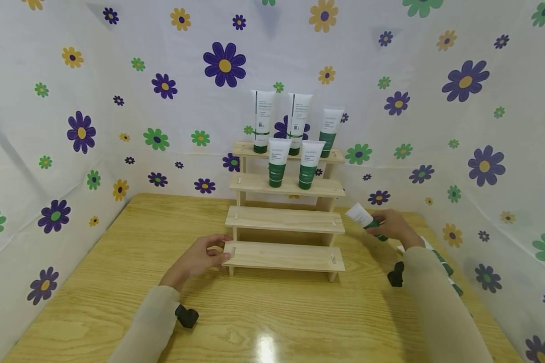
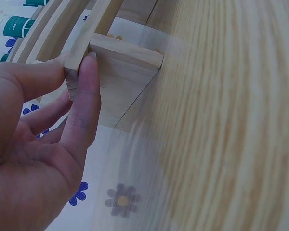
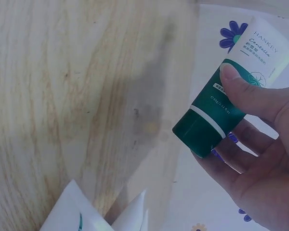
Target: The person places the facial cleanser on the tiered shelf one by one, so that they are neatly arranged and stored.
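Shelf (image 1: 283, 256) pinched by left hand (image 1: 203, 257), tube (image 3: 216, 103) by right hand (image 1: 395, 225) — its long axis slanted, cap (image 3: 199, 132) toward table (image 1: 209, 312)'s right edge, print (image 3: 261, 48) legible only at wrist.

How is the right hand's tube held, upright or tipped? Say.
Tipped: the tube slants in the right hand, green cap below white end.
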